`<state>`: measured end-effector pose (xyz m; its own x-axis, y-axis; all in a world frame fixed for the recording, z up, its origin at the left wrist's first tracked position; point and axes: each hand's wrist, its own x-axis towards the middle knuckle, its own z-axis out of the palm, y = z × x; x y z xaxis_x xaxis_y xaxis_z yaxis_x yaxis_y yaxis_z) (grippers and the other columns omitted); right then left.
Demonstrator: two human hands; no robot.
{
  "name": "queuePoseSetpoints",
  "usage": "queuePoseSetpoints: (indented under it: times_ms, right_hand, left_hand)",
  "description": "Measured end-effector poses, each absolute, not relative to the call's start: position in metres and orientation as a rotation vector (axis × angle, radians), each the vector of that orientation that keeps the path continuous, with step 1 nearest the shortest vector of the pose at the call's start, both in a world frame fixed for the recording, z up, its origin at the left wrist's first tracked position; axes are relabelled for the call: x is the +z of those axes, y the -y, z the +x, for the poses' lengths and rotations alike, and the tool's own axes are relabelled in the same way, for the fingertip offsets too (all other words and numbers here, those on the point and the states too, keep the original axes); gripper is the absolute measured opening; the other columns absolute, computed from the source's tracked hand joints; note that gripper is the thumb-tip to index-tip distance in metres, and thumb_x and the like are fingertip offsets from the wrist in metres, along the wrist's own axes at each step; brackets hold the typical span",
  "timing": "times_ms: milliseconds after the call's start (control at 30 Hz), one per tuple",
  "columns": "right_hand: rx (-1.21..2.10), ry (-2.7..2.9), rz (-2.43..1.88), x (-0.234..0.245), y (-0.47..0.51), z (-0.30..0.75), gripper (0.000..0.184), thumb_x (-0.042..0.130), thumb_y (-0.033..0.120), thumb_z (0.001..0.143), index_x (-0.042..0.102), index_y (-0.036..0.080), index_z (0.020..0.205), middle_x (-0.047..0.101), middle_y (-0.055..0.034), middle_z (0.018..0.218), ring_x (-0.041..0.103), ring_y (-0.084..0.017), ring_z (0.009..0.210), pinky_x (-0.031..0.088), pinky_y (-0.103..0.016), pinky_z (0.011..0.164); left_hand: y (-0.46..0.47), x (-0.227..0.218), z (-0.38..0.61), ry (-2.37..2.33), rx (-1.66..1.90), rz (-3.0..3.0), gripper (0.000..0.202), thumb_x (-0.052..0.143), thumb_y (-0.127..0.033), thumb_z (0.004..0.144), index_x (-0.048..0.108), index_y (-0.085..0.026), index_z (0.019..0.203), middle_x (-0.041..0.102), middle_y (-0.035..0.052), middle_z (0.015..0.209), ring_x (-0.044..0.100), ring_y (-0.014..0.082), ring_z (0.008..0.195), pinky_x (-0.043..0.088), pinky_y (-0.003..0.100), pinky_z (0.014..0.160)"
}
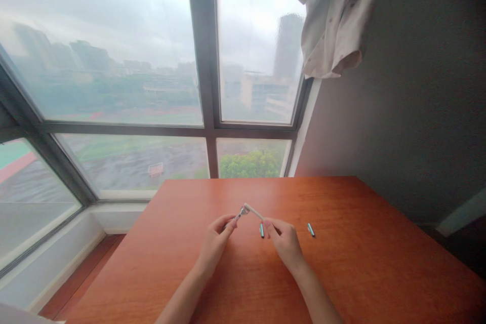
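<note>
Both my hands are raised a little over a reddish-brown wooden table [360,263]. My left hand [216,240] pinches a small metal-tipped part [240,212]. My right hand [284,243] pinches a thin white tube [253,211], like a pen barrel. The two pieces meet at an angle between my hands. Two small teal pieces lie on the table: one [261,230] just left of my right hand, the other [311,229] to its right.
The table stands in a corner, a large window [207,86] behind it and a grey wall [417,111] on the right. A pale cloth [334,15] hangs at the top right. A low white sill [49,258] runs along the left.
</note>
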<state>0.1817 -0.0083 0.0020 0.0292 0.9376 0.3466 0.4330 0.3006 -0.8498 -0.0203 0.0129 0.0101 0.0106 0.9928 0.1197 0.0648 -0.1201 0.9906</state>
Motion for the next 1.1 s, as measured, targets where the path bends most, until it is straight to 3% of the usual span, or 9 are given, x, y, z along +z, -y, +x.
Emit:
queuePoseSetpoints:
  times_ms: [633, 1100]
  right_hand:
    - [0.572, 1.582, -1.301, 0.0038, 0.0072, 0.1867, 0.052, 0.041, 0.049, 0.094, 0.063, 0.016, 0.059, 0.052, 0.0008, 0.054, 0.049, -0.013, 0.053, 0.033, -0.021, 0.053]
    - [0.442, 1.719, -1.358, -0.0024, 0.0058, 0.191, 0.041, 0.043, 0.042, 0.095, 0.074, 0.018, 0.084, 0.068, -0.0043, 0.071, 0.059, -0.016, 0.064, 0.039, -0.021, 0.059]
  left_hand:
    - [-0.0145, 0.0054, -0.0209, -1.167, 1.201, 1.439, 0.034, 0.067, -0.045, 0.075, 0.075, -0.016, 0.091, 0.072, 0.0059, 0.079, 0.062, 0.0225, 0.078, 0.047, 0.03, 0.073]
    - [-0.0181, 0.0024, -0.0257, -1.238, 1.219, 1.547, 0.027, 0.063, -0.038, 0.079, 0.074, -0.017, 0.093, 0.076, 0.0084, 0.093, 0.067, 0.0256, 0.088, 0.051, 0.033, 0.081]
